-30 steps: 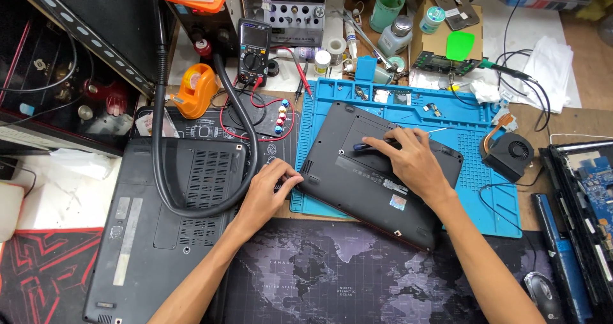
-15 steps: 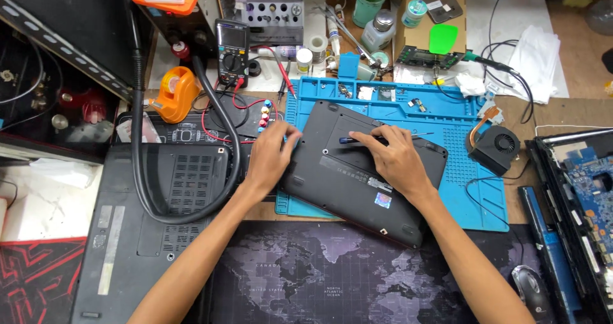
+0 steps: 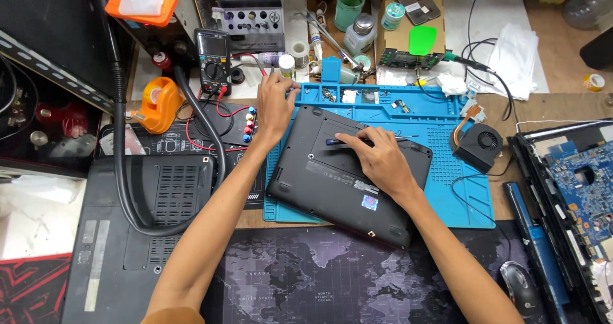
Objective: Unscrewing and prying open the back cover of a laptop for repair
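Right hand (image 3: 382, 161) pins a screwdriver (image 3: 341, 141) on the upturned black laptop (image 3: 332, 190) on the blue mat (image 3: 440, 170); left hand (image 3: 276, 103), fingers pinched at the mat's tray edge, hiding whatever it grips; cooling fan (image 3: 480, 146) nearby

electronics repair workshop: multimeter (image 3: 214, 59), blue repair mat (image 3: 440, 170), opened laptops.

A 2nd black laptop (image 3: 137, 234) lies underside up at lower left, a thick black hose (image 3: 121, 170) looping over it. An orange tape dispenser (image 3: 159, 103) and a multimeter (image 3: 214, 59) sit at upper left. A cooling fan (image 3: 482, 146) lies right of center, a mouse (image 3: 520, 287) at lower right.
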